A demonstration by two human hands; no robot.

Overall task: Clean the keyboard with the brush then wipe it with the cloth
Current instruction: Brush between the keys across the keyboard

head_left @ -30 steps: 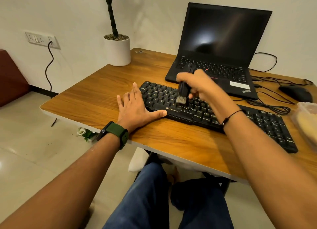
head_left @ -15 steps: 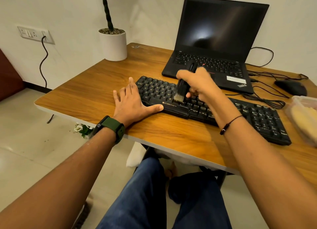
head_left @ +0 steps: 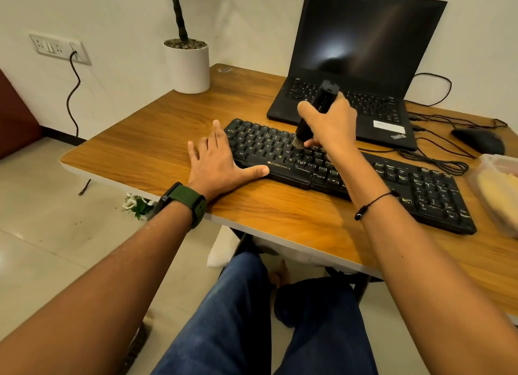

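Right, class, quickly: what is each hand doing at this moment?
Left hand: open, flat on the wooden desk, thumb against the black wired keyboard.
Right hand: grips the black-handled brush, bristles on the keys.

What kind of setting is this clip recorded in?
Probably a home or small-office workspace: a wooden desk holds an open laptop, a black external keyboard and a mouse, with a potted plant by the wall.

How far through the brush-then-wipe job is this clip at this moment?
Done: nothing can be confirmed as finished. In hand: the right hand grips the brush, bristles on the keyboard mid-rows, while the left hand rests flat at its left end. Left: remaining keys, then wiping; no cloth is clearly visible.
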